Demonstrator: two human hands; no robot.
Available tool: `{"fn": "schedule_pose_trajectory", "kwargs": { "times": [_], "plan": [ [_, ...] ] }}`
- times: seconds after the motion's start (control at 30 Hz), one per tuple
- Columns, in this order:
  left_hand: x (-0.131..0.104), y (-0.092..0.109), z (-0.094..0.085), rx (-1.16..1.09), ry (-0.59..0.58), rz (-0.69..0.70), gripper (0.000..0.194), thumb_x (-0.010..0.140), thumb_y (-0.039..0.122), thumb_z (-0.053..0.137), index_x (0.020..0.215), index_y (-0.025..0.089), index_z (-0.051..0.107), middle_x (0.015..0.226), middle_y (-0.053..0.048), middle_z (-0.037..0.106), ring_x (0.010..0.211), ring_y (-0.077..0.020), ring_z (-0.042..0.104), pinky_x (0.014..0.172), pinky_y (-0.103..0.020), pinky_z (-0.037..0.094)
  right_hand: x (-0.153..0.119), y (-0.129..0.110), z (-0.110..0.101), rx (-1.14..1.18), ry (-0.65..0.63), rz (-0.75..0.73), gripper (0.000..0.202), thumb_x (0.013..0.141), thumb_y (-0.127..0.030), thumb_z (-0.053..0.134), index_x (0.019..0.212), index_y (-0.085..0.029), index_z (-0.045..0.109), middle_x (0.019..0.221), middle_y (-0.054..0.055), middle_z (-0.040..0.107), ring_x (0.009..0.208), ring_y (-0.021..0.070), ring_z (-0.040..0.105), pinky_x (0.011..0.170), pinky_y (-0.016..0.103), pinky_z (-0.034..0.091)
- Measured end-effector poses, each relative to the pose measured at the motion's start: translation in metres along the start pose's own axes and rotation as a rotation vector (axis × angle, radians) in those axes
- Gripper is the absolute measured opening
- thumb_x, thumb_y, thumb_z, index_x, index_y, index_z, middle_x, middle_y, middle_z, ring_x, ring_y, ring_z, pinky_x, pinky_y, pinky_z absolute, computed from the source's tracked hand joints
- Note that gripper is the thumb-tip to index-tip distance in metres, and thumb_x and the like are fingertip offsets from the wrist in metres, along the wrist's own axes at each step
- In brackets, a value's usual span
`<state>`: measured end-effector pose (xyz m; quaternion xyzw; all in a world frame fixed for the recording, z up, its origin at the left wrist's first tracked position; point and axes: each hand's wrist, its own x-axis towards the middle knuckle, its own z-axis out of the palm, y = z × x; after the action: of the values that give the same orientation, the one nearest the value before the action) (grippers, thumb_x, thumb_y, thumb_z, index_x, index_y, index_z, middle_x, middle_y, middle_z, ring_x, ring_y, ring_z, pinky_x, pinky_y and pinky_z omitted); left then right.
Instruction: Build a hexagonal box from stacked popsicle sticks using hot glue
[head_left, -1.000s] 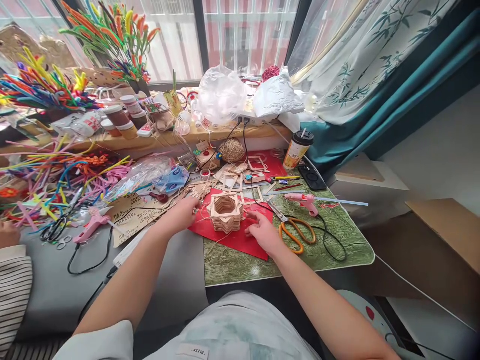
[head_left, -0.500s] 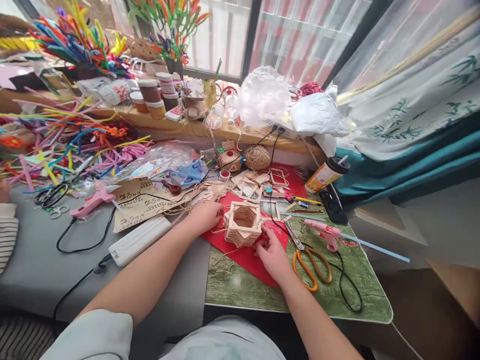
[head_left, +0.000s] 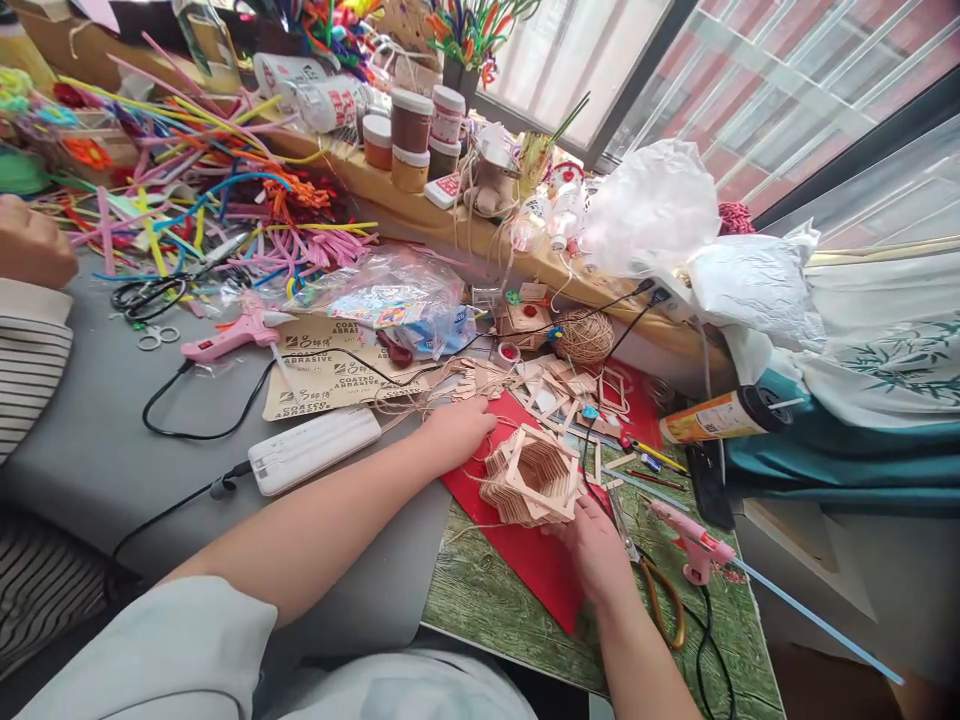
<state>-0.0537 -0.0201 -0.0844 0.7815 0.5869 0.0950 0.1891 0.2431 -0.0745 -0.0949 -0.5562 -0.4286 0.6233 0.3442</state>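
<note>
A hollow star-shaped holder of stacked wooden craft sticks (head_left: 531, 478) sits on a red sheet (head_left: 517, 575), with twine (head_left: 480, 525) trailing from its left side. At its lower right, the fingers of my right hand (head_left: 596, 550) close against the wall, their tips partly hidden. My left hand (head_left: 461, 432) is just up and left of the holder, apart from it, with fingers curled in; what they pinch is too small to make out. Partly behind my right hand lie scissors with orange-brown handles (head_left: 664, 605).
Loose craft sticks (head_left: 480, 380) and a twine ball (head_left: 585, 337) lie beyond. A pink glue gun (head_left: 697, 545) is at right, another pink glue gun (head_left: 236, 335) at left by a white power bank (head_left: 315, 450). A drink cup (head_left: 720, 415) leans at right. Another person's hand (head_left: 34, 240) is far left.
The view has turned left and tilted, so everything sits differently in frame. My right hand has moved in against the holder's lower right side. The other person's hand now shows at far left.
</note>
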Motion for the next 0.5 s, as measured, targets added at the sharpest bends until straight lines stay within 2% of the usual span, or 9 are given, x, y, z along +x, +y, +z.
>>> {"fn": "schedule_pose_trajectory", "kwargs": {
  "times": [0.07,0.2,0.33,0.4,0.5],
  "plan": [
    [0.001,0.000,0.000,-0.002,0.006,-0.017,0.022,0.099,0.019,0.054,0.102,0.019,0.076,0.112,-0.013,0.069,0.102,-0.0246,0.072,0.084,-0.034,0.057,-0.002,-0.002,0.001,-0.022,-0.021,0.000,0.045,0.087,-0.056,0.079,0.121,-0.026,0.075,0.109,0.009,0.081,0.094,0.0304,0.075,0.070,0.039,0.061],
    [0.002,0.003,-0.001,-0.011,0.052,-0.075,0.024,0.101,0.015,0.049,0.103,0.016,0.073,0.115,-0.016,0.070,0.106,-0.0255,0.072,0.088,-0.034,0.057,-0.009,-0.007,0.006,-0.068,-0.072,-0.035,0.042,0.086,-0.043,0.082,0.123,-0.026,0.073,0.120,0.009,0.079,0.097,0.0273,0.073,0.079,0.038,0.060],
    [0.003,0.004,-0.006,-0.039,0.147,-0.136,0.025,0.106,0.021,0.044,0.115,0.017,0.067,0.123,-0.015,0.071,0.114,-0.0255,0.070,0.094,-0.034,0.054,-0.013,-0.008,0.013,-0.098,-0.062,-0.084,0.051,0.081,-0.034,0.085,0.128,-0.024,0.069,0.123,0.010,0.076,0.090,0.0229,0.070,0.078,0.035,0.058],
    [0.005,0.002,-0.010,-0.060,0.204,-0.177,0.028,0.109,0.028,0.040,0.118,0.018,0.064,0.123,-0.014,0.071,0.111,-0.0255,0.070,0.091,-0.034,0.054,-0.012,-0.006,0.016,-0.076,-0.055,-0.108,0.059,0.080,-0.034,0.086,0.135,-0.024,0.065,0.121,0.009,0.075,0.089,0.0218,0.069,0.074,0.033,0.057],
    [0.007,0.001,-0.018,-0.098,0.249,-0.210,0.028,0.110,0.034,0.037,0.118,0.021,0.061,0.116,-0.010,0.074,0.101,-0.0237,0.071,0.084,-0.034,0.053,-0.009,0.000,0.020,-0.073,-0.040,-0.144,0.063,0.082,-0.037,0.084,0.139,-0.023,0.063,0.105,0.006,0.073,0.083,0.0196,0.065,0.071,0.031,0.053]
  ]
}}
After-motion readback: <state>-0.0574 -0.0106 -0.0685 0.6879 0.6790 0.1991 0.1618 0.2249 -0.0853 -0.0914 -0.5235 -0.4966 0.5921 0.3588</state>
